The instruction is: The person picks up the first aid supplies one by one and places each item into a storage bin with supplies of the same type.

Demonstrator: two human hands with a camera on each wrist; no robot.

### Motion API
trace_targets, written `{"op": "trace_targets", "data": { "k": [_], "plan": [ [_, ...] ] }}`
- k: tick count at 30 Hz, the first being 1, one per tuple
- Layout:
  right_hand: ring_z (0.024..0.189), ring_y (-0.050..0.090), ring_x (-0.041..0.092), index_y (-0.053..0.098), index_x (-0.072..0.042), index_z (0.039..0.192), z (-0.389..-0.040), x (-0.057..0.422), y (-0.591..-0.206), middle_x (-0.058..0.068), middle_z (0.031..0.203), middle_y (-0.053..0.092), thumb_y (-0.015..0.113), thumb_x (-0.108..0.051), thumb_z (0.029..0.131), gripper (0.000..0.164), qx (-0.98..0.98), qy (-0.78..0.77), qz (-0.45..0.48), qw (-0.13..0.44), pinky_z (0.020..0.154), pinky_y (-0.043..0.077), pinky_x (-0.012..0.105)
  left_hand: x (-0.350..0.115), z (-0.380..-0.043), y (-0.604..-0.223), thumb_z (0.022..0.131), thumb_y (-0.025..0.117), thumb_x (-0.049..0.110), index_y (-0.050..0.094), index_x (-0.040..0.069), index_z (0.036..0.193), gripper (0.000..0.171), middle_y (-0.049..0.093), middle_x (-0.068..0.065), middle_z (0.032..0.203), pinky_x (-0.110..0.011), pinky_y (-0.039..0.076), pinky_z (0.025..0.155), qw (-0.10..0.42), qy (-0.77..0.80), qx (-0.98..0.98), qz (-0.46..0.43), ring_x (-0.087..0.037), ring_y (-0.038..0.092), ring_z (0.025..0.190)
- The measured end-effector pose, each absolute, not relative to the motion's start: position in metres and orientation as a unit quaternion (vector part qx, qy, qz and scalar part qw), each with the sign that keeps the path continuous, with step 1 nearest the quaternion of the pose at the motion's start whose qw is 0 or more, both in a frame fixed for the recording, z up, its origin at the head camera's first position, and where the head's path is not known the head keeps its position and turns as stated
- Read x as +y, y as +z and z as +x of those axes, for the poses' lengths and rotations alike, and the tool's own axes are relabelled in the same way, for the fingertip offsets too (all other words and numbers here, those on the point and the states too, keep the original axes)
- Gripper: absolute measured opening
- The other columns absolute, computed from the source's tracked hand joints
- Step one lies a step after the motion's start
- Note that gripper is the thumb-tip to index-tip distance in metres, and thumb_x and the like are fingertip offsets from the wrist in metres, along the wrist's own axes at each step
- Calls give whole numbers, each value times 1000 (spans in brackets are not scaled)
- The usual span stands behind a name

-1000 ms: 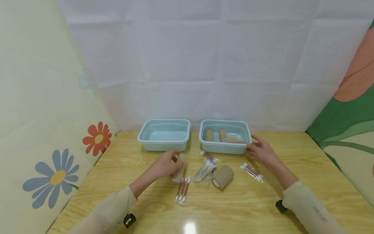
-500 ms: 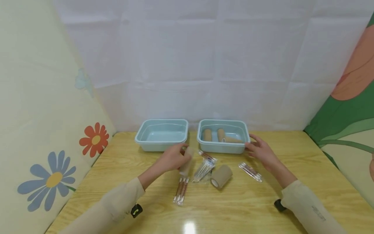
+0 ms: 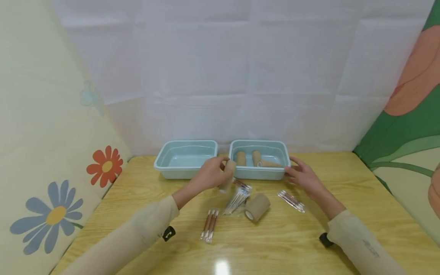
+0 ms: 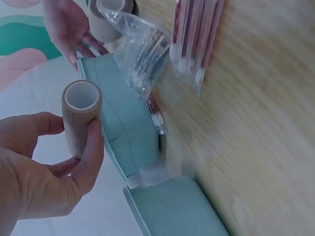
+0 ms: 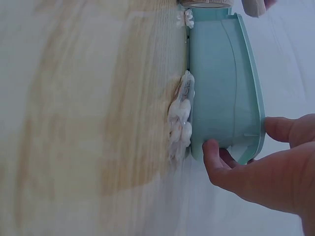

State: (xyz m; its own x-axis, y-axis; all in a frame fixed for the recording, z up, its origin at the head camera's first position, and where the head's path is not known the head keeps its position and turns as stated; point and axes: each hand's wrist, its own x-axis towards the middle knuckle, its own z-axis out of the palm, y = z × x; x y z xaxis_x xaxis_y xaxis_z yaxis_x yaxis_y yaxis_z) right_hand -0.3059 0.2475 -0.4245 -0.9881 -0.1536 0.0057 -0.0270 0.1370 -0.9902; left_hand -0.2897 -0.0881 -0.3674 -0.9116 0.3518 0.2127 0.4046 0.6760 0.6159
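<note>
My left hand (image 3: 210,175) pinches a tan bandage roll (image 3: 229,173) in the air, in front of the left end of the right-hand light-blue bin (image 3: 262,174). In the left wrist view, thumb and fingers hold the roll (image 4: 78,123) around its side, its white core facing the camera. My right hand (image 3: 306,178) grips the right end of the same bin; the right wrist view has the thumb and fingers on opposite sides of that end of the bin (image 5: 221,88). Several bandage rolls (image 3: 241,159) lie inside it.
Another light-blue bin (image 3: 178,173) stands to the left, with nothing visible inside. On the wooden table lie a larger bandage roll (image 3: 258,207), a bag of cotton swabs (image 3: 237,200), and packs of brown-filled swabs (image 3: 209,226), one (image 3: 291,201) near the right hand. A white cloth (image 3: 206,76) hangs behind.
My left hand has carried the bandage roll up and to the right, from above the table towards the right-hand bin. My right hand keeps its hold on that bin.
</note>
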Motion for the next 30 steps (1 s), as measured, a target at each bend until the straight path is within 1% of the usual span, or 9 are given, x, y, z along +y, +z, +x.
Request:
{"op": "trace_targets", "data": {
  "k": [4,5,9,11,15,19,22,26,30],
  "plan": [
    [124,53,47,22,-1,160,-309,246,-427,37,147,39,54,-14,107,64,748,-659,-59,49,103,44,53,-83,-300,-364,91,65,18,57,-5,136,51,69,-15,98,-34,55,59,50,-359,-911,-196,-26,66,83],
    [124,53,48,22,-1,160,-309,246,-427,38,147,39,54,-15,107,64,748,-658,-62,48,103,45,53,-82,-302,-363,91,65,19,58,-4,136,51,69,-15,99,-33,55,60,54,-358,-912,-195,-26,65,84],
    [122,54,47,24,0,160,-311,246,-428,38,146,40,55,-14,106,63,745,-662,-64,46,101,46,52,-75,-308,-361,92,65,20,59,-3,136,50,69,-15,101,-33,55,59,51,-362,-910,-194,-25,65,84],
    [122,54,47,23,1,159,-311,246,-429,38,145,41,55,-14,106,63,745,-662,-64,43,101,47,51,-71,-311,-361,93,64,20,58,-3,137,50,69,-15,101,-33,55,57,45,-369,-907,-197,-24,65,80],
    [120,55,45,23,0,159,-310,248,-429,38,145,41,55,-14,106,63,744,-664,-61,40,100,48,50,-60,-320,-359,96,63,19,55,-4,140,51,68,-15,99,-33,55,53,25,-390,-897,-208,-21,65,67],
    [120,55,44,23,0,160,-310,248,-427,38,145,41,54,-13,106,63,743,-665,-61,40,101,47,51,-50,-329,-355,96,63,19,54,-5,139,50,69,-17,97,-32,55,53,18,-400,-891,-215,-21,65,60],
    [121,55,45,23,0,160,-309,249,-426,38,145,41,54,-13,106,64,742,-666,-61,40,101,46,51,-43,-336,-352,96,63,19,54,-6,139,50,68,-19,101,-32,57,55,10,-412,-887,-207,-22,66,61],
    [122,55,44,24,1,159,-310,249,-426,38,145,41,55,-13,106,63,744,-665,-59,41,102,46,52,-37,-343,-349,97,62,21,51,-5,142,53,66,-22,112,-36,59,59,-8,-423,-885,-197,-24,69,66],
    [123,55,43,26,0,159,-310,249,-429,37,143,44,55,-14,106,62,746,-662,-56,43,102,45,53,-33,-350,-350,97,61,24,49,-3,144,56,66,-22,116,-36,59,59,-8,-410,-891,-193,-23,69,65]
  ]
}}
